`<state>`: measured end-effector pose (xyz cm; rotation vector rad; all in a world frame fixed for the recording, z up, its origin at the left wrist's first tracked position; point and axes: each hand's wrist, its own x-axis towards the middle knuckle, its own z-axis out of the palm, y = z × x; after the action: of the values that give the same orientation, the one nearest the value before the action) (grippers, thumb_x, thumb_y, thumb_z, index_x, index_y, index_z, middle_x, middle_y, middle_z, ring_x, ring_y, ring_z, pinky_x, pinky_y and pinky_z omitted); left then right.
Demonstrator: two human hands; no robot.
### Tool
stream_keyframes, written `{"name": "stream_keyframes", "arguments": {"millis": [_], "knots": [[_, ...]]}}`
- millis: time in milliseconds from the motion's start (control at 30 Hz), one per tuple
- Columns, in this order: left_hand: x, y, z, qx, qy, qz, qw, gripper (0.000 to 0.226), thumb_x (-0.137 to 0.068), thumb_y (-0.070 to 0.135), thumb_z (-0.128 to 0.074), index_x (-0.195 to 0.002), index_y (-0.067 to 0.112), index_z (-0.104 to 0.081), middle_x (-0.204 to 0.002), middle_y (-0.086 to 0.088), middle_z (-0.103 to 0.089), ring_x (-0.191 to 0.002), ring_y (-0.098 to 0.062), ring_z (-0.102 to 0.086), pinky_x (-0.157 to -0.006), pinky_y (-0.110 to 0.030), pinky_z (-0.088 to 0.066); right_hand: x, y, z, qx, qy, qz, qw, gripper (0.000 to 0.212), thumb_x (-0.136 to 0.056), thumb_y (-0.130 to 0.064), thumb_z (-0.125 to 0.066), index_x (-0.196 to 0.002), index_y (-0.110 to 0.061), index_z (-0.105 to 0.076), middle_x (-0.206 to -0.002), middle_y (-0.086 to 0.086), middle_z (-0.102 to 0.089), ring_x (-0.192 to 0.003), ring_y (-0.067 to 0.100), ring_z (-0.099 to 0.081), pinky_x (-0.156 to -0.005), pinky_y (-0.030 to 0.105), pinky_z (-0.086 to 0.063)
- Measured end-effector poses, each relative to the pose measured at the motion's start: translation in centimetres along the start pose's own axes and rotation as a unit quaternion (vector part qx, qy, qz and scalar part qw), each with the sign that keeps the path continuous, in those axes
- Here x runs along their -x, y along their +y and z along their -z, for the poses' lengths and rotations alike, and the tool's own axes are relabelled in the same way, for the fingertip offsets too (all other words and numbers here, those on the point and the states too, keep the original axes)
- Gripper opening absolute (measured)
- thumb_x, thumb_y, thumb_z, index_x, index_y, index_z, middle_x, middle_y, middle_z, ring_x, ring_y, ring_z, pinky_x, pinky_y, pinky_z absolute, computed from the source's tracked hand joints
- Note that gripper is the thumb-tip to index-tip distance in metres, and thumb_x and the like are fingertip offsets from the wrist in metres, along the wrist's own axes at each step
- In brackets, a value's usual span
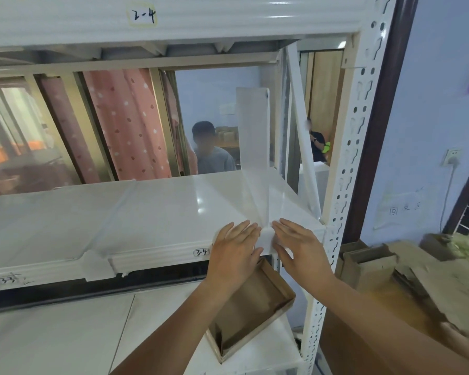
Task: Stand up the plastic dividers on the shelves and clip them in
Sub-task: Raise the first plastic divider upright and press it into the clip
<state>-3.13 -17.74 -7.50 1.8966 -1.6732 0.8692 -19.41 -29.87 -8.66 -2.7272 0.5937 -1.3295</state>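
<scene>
Nearest: open brown cardboard box [251, 307], shallow, tilted on the lower white shelf board [65, 339], under the forearms.

Left hand [234, 249]: fingers straight, laid flat on the front lip of the middle white metal shelf [119, 212], just left of the divider's foot. Grip released, nothing clasped.

Right hand [299, 247]: fingers straight and spread, flat on the shelf edge just right of the foot; thumb side touches it. Grip released as well.

Between the hands: white plastic clip foot [266, 239] of the translucent frosted plastic divider [253, 147]. Divider stands upright on the middle shelf near its right end, running front to back, foot hooked over the front lip. Whether it is fully seated, cannot tell.

Handwritten label "3-4" [201, 251] on the lip, just left of the left hand. A second white clip [96, 266] sits on the lip further left.

Right: white perforated steel upright [347, 185].

Above: top beam with label "2-4" [144, 15].

Far: pink spotted curtain [125, 123] behind glass; two seated persons beyond the rack.
</scene>
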Motion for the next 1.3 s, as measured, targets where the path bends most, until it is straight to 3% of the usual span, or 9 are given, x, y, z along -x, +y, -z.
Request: {"name": "stream_keyframes", "arguments": {"millis": [200,333,633,800,900,1100,1200,1300], "knots": [[0.2,-0.6,-0.1,0.01,-0.003,-0.015,1.0,0.049,-0.087,0.037,-0.078,-0.13,0.015,-0.07,-0.133,0.002,-0.068,-0.128,-0.015,-0.059,-0.112,-0.041,-0.043,0.0,-0.4,-0.1,0.015,0.021,0.026,0.999,0.036,-0.084,-0.014,-0.08,-0.119,-0.01,-0.074,-0.129,0.003,-0.069,-0.131,0.02,-0.056,-0.109,0.037,-0.041],[0.2,-1.2,0.0,0.017,-0.009,-0.019,1.0,0.051,-0.086,0.039,-0.078,-0.131,0.016,-0.069,-0.134,0.002,-0.067,-0.129,-0.015,-0.058,-0.112,-0.04,-0.043,-0.1,-0.5,-0.2,0.007,0.015,0.024,1.0,0.04,-0.084,-0.014,-0.078,-0.123,-0.008,-0.072,-0.131,0.003,-0.068,-0.133,0.02,-0.054,-0.107,0.043,-0.046],[0.5,-2.9,0.3,0.022,-0.04,-0.04,0.998,0.056,-0.088,0.046,-0.072,-0.137,0.019,-0.064,-0.142,0.005,-0.061,-0.135,-0.012,-0.052,-0.117,-0.032,-0.025,-0.3,-1.5,-0.4,0.013,0.013,0.027,0.999,0.04,-0.084,-0.014,-0.078,-0.123,-0.007,-0.071,-0.131,0.005,-0.068,-0.133,0.022,-0.054,-0.106,0.044,-0.047],[0.6,-4.1,0.9,0.034,-0.052,-0.054,0.997,0.056,-0.09,0.048,-0.067,-0.138,0.02,-0.063,-0.143,0.005,-0.061,-0.136,-0.012,-0.052,-0.114,-0.041,-0.039,-0.5,-2.4,-0.7,0.022,0.012,0.019,0.999,0.046,-0.081,-0.017,-0.081,-0.125,-0.008,-0.07,-0.132,0.006,-0.067,-0.13,0.021,-0.057,-0.109,0.04,-0.043],[0.7,-4.7,1.1,0.036,-0.053,-0.063,0.996,0.055,-0.09,0.048,-0.064,-0.138,0.02,-0.063,-0.143,0.006,-0.06,-0.136,-0.012,-0.051,-0.115,-0.039,-0.038,-0.6,-2.8,-1.0,0.027,0.018,0.019,0.999,0.045,-0.081,-0.018,-0.081,-0.124,-0.008,-0.071,-0.131,0.006,-0.067,-0.128,0.021,-0.059,-0.11,0.035,-0.036],[0.8,-5.2,1.6,0.029,-0.062,-0.077,0.995,0.057,-0.093,0.053,-0.055,-0.142,0.023,-0.06,-0.146,0.009,-0.058,-0.14,-0.009,-0.045,-0.118,-0.038,-0.032,-0.8,-3.1,-1.1,0.016,0.008,0.022,1.0,0.044,-0.083,-0.018,-0.078,-0.125,-0.007,-0.07,-0.132,0.006,-0.067,-0.132,0.02,-0.056,-0.109,0.038,-0.041],[0.9,-5.7,1.9,0.033,-0.062,-0.09,0.994,0.06,-0.09,0.052,-0.064,-0.142,0.023,-0.059,-0.146,0.01,-0.057,-0.142,-0.009,-0.042,-0.12,-0.037,-0.028,-0.8,-3.4,-1.0,0.018,0.009,0.026,0.999,0.045,-0.082,-0.017,-0.078,-0.125,-0.006,-0.07,-0.131,0.008,-0.067,-0.129,0.022,-0.058,-0.108,0.042,-0.044],[0.8,-6.1,2.2,0.029,-0.06,-0.107,0.992,0.062,-0.086,0.05,-0.071,-0.141,0.023,-0.06,-0.145,0.01,-0.058,-0.142,-0.011,-0.043,-0.118,-0.041,-0.032,-0.8,-3.7,-0.9,0.026,0.013,0.03,0.999,0.044,-0.083,-0.018,-0.079,-0.124,-0.006,-0.07,-0.131,0.009,-0.067,-0.127,0.023,-0.06,-0.111,0.039,-0.038]]}}
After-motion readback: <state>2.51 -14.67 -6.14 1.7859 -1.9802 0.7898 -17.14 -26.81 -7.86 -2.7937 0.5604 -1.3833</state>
